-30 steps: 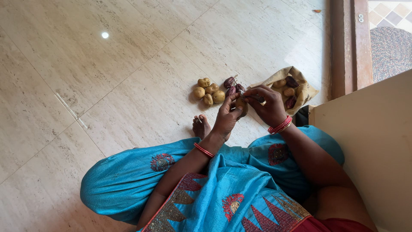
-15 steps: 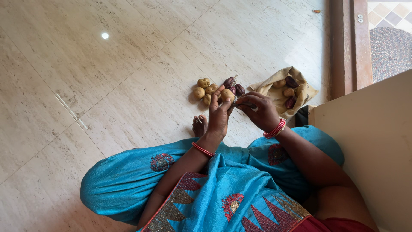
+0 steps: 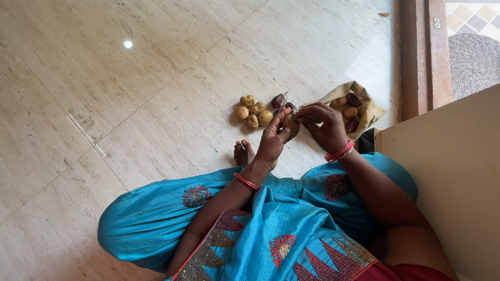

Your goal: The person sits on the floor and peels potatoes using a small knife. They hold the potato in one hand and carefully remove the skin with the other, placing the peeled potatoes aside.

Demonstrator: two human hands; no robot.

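I sit cross-legged on a pale tiled floor in a blue embroidered garment. My left hand (image 3: 273, 139) holds a tan potato (image 3: 290, 123) up in front of me. My right hand (image 3: 325, 126) is closed around a small dark tool whose tip rests against the potato; the tool is mostly hidden by my fingers. Just beyond my hands lies a small pile of potatoes (image 3: 252, 111) and some dark purple onions (image 3: 279, 100) on the floor.
An open brown paper bag (image 3: 371, 110) holding more potatoes and purple onions lies right of the pile. My bare foot (image 3: 244, 152) rests below the pile. A wooden door frame (image 3: 423, 52) stands at the upper right; a cream panel (image 3: 448, 171) fills the right side.
Half a second ago my left hand held the potato further left with fingers raised; both hands have since shifted right and up, and the right hand has come back against the potato.
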